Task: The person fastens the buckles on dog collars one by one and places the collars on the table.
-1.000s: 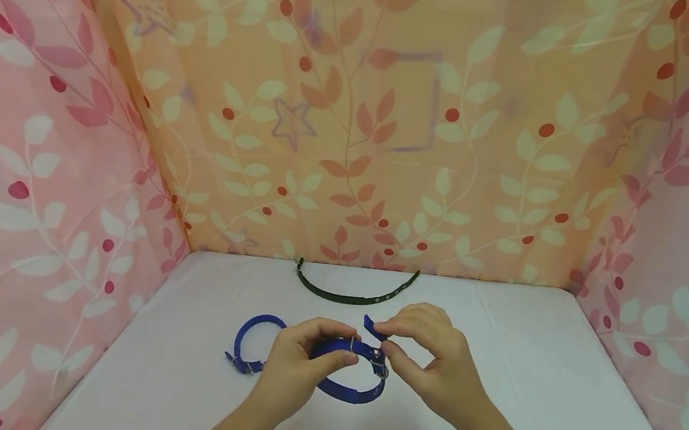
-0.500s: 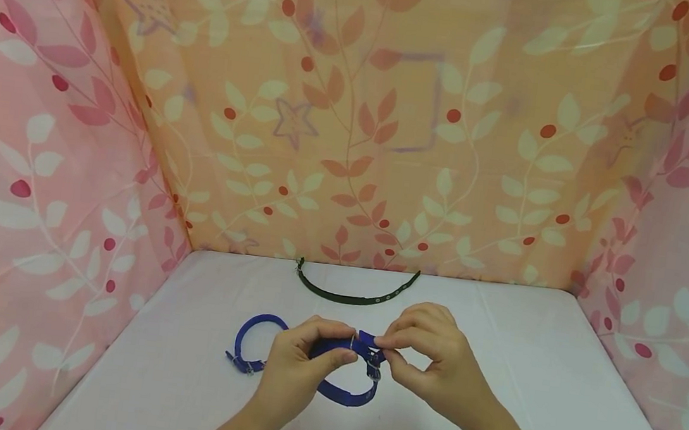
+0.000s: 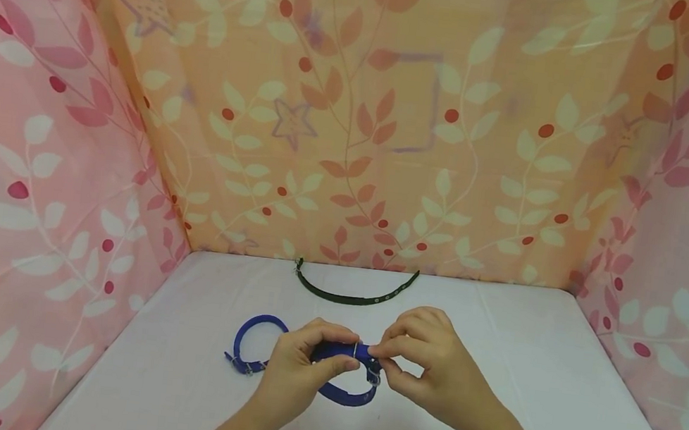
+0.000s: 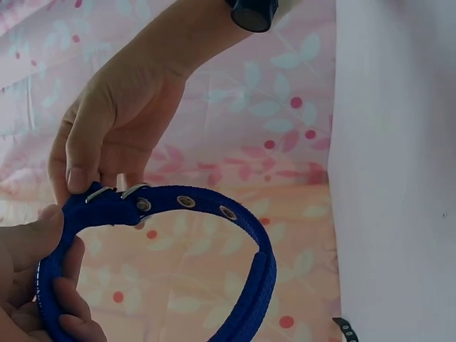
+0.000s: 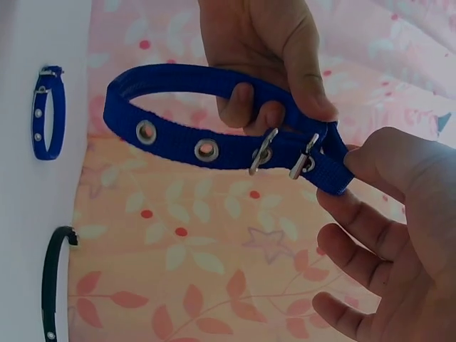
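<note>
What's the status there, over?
Left hand grips blue collar beside its buckle. Right hand pinches the strap end. Second blue collar, black collar lie apart.

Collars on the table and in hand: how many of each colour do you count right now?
Blue collars: 2, the held collar pinched by the left hand and right hand, and the spare blue collar lying to its left.
Black collars: 1, the black collar by the back wall.
Total: 3.
</note>
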Available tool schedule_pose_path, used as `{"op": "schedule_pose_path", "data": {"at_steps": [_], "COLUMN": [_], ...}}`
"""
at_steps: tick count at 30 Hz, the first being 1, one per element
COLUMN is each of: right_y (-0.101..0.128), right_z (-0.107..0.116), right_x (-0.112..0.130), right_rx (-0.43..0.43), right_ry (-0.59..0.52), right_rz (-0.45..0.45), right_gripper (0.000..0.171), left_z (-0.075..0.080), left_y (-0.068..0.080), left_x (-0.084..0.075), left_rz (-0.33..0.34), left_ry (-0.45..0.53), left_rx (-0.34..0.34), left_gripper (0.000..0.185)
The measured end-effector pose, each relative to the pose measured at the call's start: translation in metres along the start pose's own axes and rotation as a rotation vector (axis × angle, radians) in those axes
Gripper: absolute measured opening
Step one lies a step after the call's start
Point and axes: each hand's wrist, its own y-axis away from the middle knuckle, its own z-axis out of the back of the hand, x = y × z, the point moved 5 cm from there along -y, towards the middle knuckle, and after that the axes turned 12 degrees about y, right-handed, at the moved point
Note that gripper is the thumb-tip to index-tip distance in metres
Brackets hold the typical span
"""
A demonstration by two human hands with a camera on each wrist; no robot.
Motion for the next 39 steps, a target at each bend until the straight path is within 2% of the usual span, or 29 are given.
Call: {"op": "schedule_pose_path", "data": {"at_steps": [7,11,13,15,18,20,22,25,27,29,34,36,39], "right_y": [0.000,0.000,0.002,0.004,0.011,0.014,0.015,0.012,0.010,0.009,0.008,0.007,0.006], "right_z": [0.001,0.003,0.004,0.004,-0.001,-0.006,-0.010,-0.012,-0.010,-0.007,0.000,0.003,0.007], "right_x": [0.000,-0.003,-0.006,-0.011,-0.018,-0.021,-0.022,-0.022,-0.022,-0.022,-0.025,-0.024,-0.023], "right_rx": [0.009,-0.002,0.023,0.097,0.278,0.384,0.430,0.392,0.339,0.293,0.199,0.152,0.082], "right_ry": [-0.069,-0.094,-0.098,-0.094,-0.083,-0.075,-0.074,-0.085,-0.090,-0.092,-0.090,-0.094,-0.100], "right_rz": [-0.028,-0.069,-0.112,-0.177,-0.289,-0.332,-0.338,-0.294,-0.265,-0.257,-0.287,-0.278,-0.233], "right_gripper": [0.025,0.030,0.036,0.046,0.056,0.056,0.049,0.031,0.024,0.024,0.030,0.032,0.038], "left_z": [0.001,0.004,0.007,0.011,0.017,0.020,0.022,0.024,0.025,0.027,0.034,0.036,0.036], "left_y": [-0.001,-0.003,-0.003,-0.004,-0.004,-0.004,-0.004,-0.004,-0.004,-0.005,-0.006,-0.007,-0.006], "left_x": [0.001,-0.002,-0.005,-0.008,-0.012,-0.014,-0.016,-0.017,-0.018,-0.020,-0.025,-0.027,-0.030], "left_rz": [0.098,0.098,0.083,0.057,0.010,-0.011,-0.025,-0.039,-0.064,-0.084,-0.146,-0.178,-0.220], "left_ry": [-0.018,-0.031,-0.007,0.030,0.099,0.149,0.191,0.234,0.200,0.113,-0.210,-0.278,-0.300], "left_rx": [0.041,0.053,0.038,0.007,-0.054,-0.094,-0.119,-0.123,-0.113,-0.112,-0.132,-0.122,-0.093], "left_gripper": [0.025,0.024,0.024,0.024,0.025,0.025,0.026,0.027,0.026,0.025,0.025,0.026,0.027]}}
